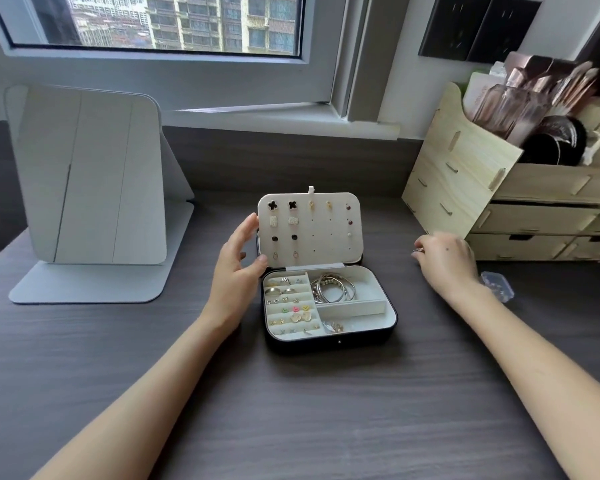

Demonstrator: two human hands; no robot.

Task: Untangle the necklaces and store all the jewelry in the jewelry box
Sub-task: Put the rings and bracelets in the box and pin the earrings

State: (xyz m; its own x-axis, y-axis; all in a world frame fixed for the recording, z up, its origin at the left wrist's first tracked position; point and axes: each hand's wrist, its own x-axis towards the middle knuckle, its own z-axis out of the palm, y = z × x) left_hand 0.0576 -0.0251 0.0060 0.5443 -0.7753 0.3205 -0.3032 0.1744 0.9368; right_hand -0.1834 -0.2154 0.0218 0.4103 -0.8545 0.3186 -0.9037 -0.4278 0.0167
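The jewelry box stands open at the middle of the dark desk. Its raised white earring panel carries several pairs of studs. The tray below holds rings, small earrings, bangles and a small chain heap. My left hand holds the panel's left edge between thumb and fingers. My right hand is on the desk to the right of the box, its fingertips pinching a small shiny piece of jewelry. What that piece is cannot be made out.
A grey folding mirror stand is at the left. A wooden drawer organizer with brushes and cosmetics fills the right back corner. A small clear plastic case lies just behind my right wrist. A window sill runs along the back.
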